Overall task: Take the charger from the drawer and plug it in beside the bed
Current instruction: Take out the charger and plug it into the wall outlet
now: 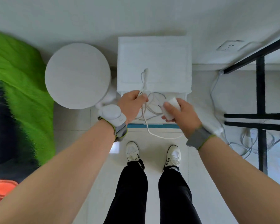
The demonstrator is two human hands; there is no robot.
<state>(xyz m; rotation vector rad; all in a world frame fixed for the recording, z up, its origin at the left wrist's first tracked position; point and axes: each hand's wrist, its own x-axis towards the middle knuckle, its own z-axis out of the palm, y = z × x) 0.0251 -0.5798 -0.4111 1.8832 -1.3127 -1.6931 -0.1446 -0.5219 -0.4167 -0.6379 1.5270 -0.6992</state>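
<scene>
My right hand (182,114) grips the white charger block (170,109) above the pulled-out drawer (183,96) of the white cabinet (153,62). My left hand (131,104) pinches the charger's white cable (144,81), whose end sticks up over the cabinet top. The rest of the cable loops between both hands and hangs down past the drawer's blue front edge (153,126). A white wall socket (227,45) sits on the wall to the right of the cabinet.
A round white stool (78,75) stands left of the cabinet, with the green-covered bed (21,81) further left. A black metal frame (260,88) and loose cables (247,143) on the floor are at the right. My feet (152,154) stand on pale tiles.
</scene>
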